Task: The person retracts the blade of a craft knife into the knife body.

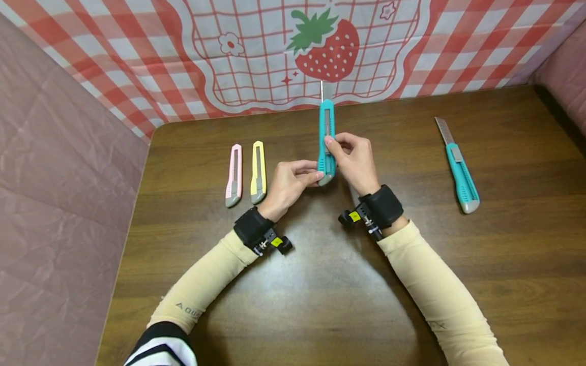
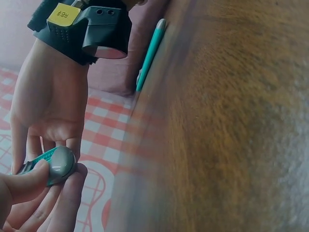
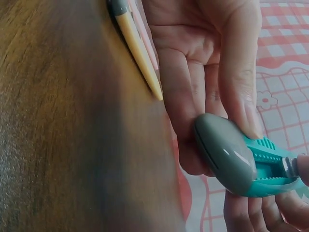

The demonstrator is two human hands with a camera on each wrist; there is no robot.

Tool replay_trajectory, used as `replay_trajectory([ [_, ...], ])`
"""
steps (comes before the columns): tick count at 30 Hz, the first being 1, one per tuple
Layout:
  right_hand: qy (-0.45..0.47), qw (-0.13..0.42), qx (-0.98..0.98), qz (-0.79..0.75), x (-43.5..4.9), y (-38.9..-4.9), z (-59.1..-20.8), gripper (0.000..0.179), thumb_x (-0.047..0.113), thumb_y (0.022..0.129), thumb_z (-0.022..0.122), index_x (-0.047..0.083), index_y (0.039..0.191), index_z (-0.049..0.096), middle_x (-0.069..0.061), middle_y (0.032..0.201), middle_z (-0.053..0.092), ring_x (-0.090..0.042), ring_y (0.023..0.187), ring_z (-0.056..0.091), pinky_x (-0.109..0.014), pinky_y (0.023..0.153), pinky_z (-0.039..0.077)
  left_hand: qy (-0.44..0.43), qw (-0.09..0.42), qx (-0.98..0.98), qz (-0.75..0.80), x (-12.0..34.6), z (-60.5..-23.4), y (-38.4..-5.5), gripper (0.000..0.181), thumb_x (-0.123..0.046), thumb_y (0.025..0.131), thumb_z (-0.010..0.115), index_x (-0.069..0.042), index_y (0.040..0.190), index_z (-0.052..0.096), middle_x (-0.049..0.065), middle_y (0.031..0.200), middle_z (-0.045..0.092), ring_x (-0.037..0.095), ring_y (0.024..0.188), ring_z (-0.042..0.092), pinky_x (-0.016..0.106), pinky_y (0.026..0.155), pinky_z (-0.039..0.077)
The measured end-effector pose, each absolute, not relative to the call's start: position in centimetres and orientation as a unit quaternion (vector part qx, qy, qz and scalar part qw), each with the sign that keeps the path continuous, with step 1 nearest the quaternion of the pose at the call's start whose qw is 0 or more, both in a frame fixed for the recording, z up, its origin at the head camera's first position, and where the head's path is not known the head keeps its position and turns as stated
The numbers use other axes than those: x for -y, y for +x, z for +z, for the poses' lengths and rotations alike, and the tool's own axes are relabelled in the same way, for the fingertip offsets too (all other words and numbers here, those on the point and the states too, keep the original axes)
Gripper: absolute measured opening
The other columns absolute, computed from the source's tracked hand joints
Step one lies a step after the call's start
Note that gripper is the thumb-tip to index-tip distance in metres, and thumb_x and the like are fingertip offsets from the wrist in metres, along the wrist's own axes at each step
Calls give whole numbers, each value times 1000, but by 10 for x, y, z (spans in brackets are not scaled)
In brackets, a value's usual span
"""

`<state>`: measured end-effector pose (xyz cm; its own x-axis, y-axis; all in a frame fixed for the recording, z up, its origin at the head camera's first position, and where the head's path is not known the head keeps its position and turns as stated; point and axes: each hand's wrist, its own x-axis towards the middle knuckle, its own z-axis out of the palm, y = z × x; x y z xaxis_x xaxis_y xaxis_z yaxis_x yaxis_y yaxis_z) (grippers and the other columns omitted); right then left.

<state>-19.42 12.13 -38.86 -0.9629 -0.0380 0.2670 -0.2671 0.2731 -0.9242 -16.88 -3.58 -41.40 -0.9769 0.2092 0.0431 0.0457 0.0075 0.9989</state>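
Observation:
Both hands hold one teal utility knife [image 1: 322, 124] above the middle of the table, its blade [image 1: 327, 91] out and pointing away. The left hand [image 1: 287, 184] pinches the knife near its grey end cap [image 3: 224, 150], thumb on top and fingers beneath. Higher up the body, the right hand [image 1: 359, 161] grips it, with the thumb on the metal slider [image 3: 290, 167]. To the left of the left hand lie a yellow utility knife [image 1: 254, 175] and a pink utility knife [image 1: 231, 178], side by side, no blade showing.
A second teal utility knife [image 1: 466, 185] lies on the right of the wooden table [image 1: 293, 305], blade extended toward the back. Behind the table's far edge hangs a red-and-white checked cloth [image 1: 256, 76] with a strawberry print. Pink cloth [image 1: 59, 203] covers the left side.

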Motion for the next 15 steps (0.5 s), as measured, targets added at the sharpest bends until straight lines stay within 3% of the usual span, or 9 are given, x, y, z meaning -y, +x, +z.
replay_trajectory([
  [3, 96, 105, 791, 594, -121, -194, -389, 30, 28, 90, 61, -1, 91, 68, -17, 76, 64, -17, 59, 56, -17, 48, 44, 91, 60, -706, 700, 36, -413, -169, 24, -2, 81, 70, 7, 102, 66, 24, 91, 68, 22, 75, 66, 32, 69, 60],
  [9, 96, 122, 794, 587, -115, -178, -363, 26, 15, 91, 60, -9, 86, 66, -23, 72, 61, -21, 55, 52, -15, 47, 40, 95, 63, -715, 690, 36, -390, -159, 22, 3, 82, 67, 11, 102, 64, 27, 92, 67, 26, 75, 66, 35, 71, 59],
  [15, 88, 138, 799, 578, -116, -181, -369, 24, 15, 90, 62, -8, 83, 67, -18, 71, 60, -11, 57, 48, -16, 50, 37, 93, 70, -723, 681, 35, -384, -155, 22, 2, 82, 67, 10, 102, 64, 25, 92, 67, 23, 75, 65, 33, 72, 59],
])
